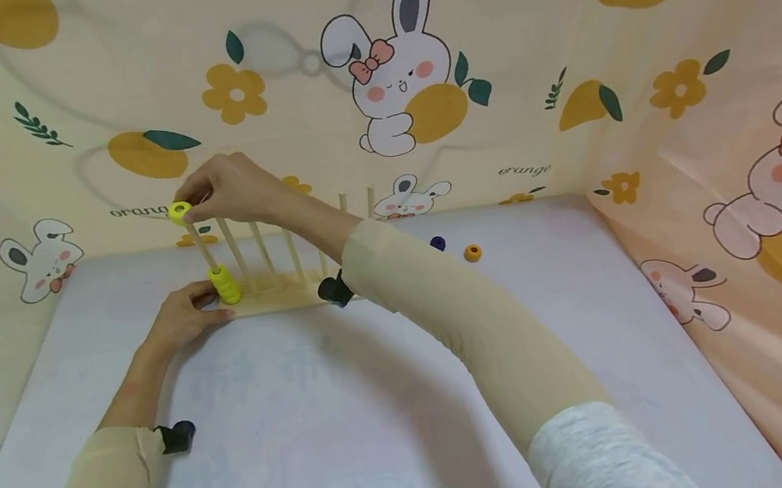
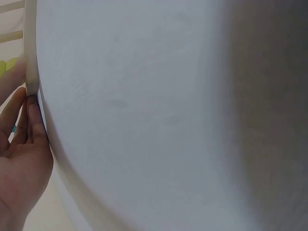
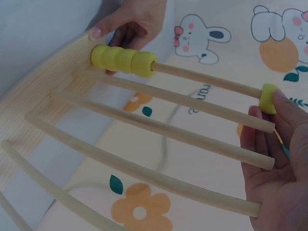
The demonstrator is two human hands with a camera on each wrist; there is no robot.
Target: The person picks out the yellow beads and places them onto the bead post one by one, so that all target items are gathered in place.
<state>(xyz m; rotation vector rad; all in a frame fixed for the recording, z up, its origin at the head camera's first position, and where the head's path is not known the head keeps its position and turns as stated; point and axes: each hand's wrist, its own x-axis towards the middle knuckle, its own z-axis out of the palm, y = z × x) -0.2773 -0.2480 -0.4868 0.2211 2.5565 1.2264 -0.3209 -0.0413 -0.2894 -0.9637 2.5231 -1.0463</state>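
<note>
My right hand (image 1: 235,190) pinches a yellow bead (image 1: 176,218) between thumb and fingers at the top of the leftmost peg. In the right wrist view, the bead (image 3: 267,98) sits at the tip of that peg (image 3: 207,82), beside my right hand (image 3: 284,168). Several yellow beads (image 1: 226,287) are stacked at the bottom of the same peg, against the wooden base (image 1: 278,301). My left hand (image 1: 182,317) grips the base's left end, thumb at the front. The left wrist view shows the left hand (image 2: 24,163) at the base's edge (image 2: 31,48).
Several bare pegs (image 1: 263,250) rise from the base to the right of the beaded one. A dark purple bead (image 1: 438,244) and an orange bead (image 1: 473,254) lie on the white table (image 1: 302,460) to the right. Printed cloth (image 1: 295,5) hangs behind and at the sides.
</note>
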